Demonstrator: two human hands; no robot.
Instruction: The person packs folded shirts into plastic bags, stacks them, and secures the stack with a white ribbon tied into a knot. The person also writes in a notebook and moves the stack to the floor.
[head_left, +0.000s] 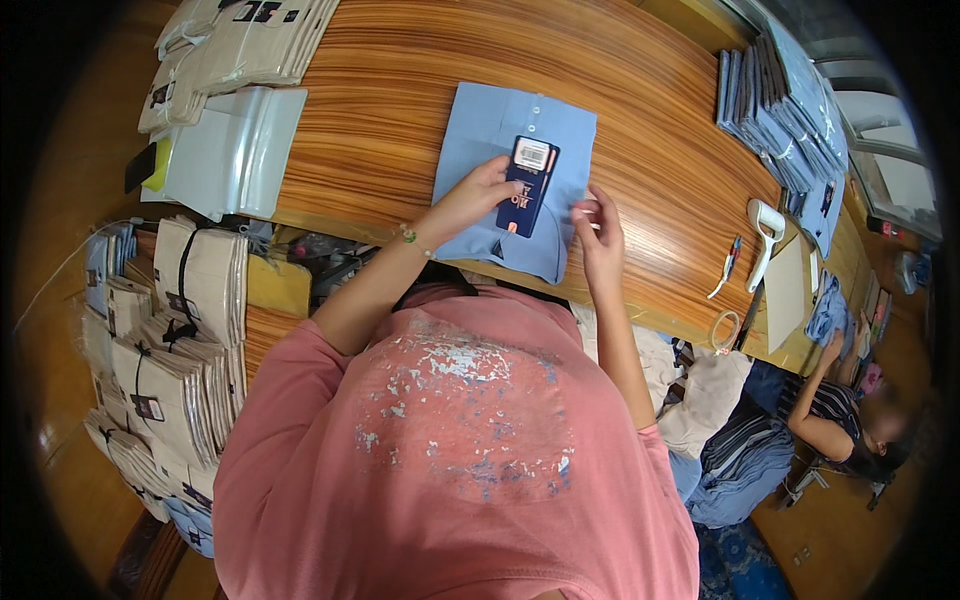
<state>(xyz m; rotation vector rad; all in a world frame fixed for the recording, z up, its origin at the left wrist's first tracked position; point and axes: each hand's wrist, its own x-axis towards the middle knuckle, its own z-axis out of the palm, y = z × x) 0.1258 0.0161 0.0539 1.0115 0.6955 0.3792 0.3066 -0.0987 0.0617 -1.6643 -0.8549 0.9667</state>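
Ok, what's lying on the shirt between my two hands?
In the head view, a dark blue hang tag lies on the folded light blue shirt, between the left hand, which touches its edge, and the right hand.

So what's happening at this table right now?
A person in a pink top works at a wooden table. Their left hand holds a dark blue hang tag against a folded light blue shirt; their right hand pinches something small and pale beside it. More folded shirts are stacked at the far right.
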